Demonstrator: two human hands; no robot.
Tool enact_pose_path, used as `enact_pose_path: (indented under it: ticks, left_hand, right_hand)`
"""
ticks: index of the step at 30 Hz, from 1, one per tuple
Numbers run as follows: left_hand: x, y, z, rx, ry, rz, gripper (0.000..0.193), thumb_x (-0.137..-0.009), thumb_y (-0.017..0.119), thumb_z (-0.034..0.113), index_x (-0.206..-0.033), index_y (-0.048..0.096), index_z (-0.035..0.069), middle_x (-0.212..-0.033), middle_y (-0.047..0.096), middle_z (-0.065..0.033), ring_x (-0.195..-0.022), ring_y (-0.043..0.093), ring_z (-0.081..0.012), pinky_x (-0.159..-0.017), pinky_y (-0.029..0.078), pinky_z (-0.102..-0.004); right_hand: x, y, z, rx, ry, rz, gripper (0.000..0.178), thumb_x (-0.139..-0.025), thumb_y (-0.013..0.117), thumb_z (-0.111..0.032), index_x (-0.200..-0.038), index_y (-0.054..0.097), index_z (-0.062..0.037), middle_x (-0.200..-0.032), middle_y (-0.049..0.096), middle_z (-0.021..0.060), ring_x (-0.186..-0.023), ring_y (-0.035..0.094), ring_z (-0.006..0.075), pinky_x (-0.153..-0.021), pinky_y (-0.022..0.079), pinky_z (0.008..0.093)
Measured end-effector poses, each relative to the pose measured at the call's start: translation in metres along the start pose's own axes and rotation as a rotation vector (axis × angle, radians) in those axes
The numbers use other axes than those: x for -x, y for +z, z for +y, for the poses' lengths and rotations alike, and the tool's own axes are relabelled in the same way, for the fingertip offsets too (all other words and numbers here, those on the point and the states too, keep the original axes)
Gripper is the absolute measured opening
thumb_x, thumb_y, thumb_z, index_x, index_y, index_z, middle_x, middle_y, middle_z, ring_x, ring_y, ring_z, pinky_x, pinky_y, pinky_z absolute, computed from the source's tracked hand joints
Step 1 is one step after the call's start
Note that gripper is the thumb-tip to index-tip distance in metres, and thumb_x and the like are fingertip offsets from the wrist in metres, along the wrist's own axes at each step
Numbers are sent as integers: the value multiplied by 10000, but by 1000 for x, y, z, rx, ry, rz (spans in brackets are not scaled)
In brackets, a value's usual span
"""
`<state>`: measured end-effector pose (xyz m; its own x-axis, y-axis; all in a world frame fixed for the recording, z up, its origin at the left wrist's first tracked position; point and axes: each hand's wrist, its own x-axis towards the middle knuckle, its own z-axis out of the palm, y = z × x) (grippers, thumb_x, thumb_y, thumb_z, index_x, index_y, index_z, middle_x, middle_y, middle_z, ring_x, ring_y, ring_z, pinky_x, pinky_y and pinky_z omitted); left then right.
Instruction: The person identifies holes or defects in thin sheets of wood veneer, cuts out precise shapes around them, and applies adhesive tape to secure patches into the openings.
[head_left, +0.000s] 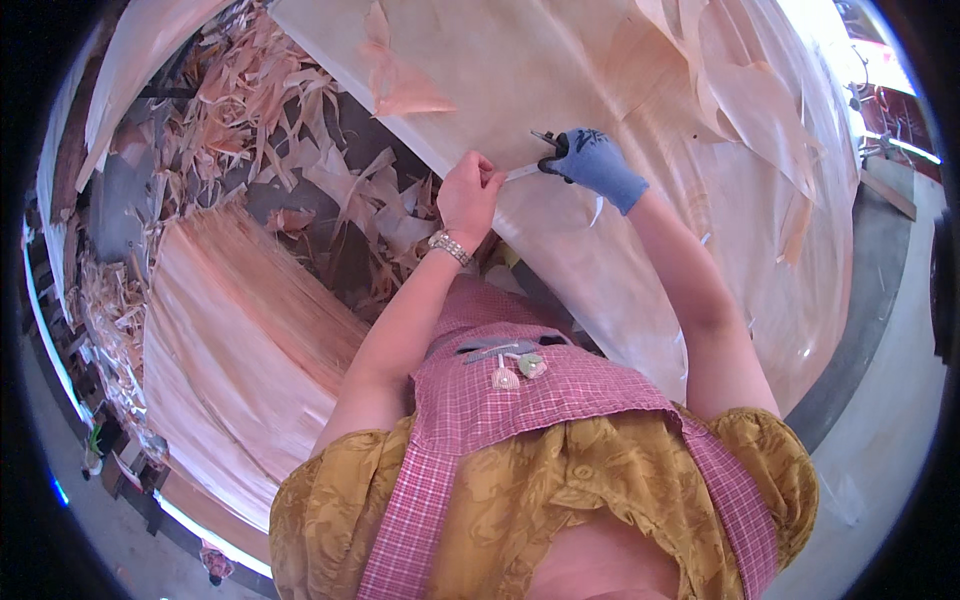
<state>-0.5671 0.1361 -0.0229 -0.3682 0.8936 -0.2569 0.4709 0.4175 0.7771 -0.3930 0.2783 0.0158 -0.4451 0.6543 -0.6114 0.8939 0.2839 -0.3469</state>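
Plainly, the right hand [580, 165] wears a black-marked blue glove [612, 178].

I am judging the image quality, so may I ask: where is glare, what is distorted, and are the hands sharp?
Glare bleaches the head view's upper right; toward the head view's dark rim, edges bow; in the head view, bare left hand and gloved right hand look fairly clear.

2 hands: left hand [468, 195], right hand [592, 168]. 1 blue glove [612, 178], 1 metal-link wristband [452, 248]. 1 white strip [522, 172] between hands, 1 small dark tool [543, 137]. 2 wood veneer stacks [560, 75]; sheets per stack unclear. 1 checked apron [545, 405], 2 apron charms [505, 379], 1 mustard shirt [500, 510]. Veneer scraps [262, 100]: dozens, too tangled to count.
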Motion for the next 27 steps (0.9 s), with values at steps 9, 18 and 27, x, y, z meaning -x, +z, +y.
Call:
enact_pose_path:
  ticks: [9,18,27]
  left_hand:
    - [40,63,13,-420,537,52,871,-816,685,349,-1502,302,-25,-1284,486,-198,-1231,462,-358,-1064,347,-480]
    - [28,75,30,-635,547,11,953,-718,744,535,-1466,385,66,-1159,489,-105,-1089,470,-285,-908,403,-436]
    - [3,57,78,-591,482,-156,871,-814,722,428,-1506,333,69,-1252,512,-110,-1175,477,-323,-964,392,-490]
  right_hand:
    - [-1,15,29,244,-177,237,517,-800,700,-530,-943,684,-34,-930,715,162,-906,682,315,-798,520,444]
    - [31,12,59,-700,23,-92,271,-871,699,-289,-768,698,-37,-634,663,54,-498,561,106,-463,445,273]
    - [110,-17,77,-1116,147,282,257,-936,637,-265,-1075,647,-49,-833,694,37,-631,584,81,-523,442,231]
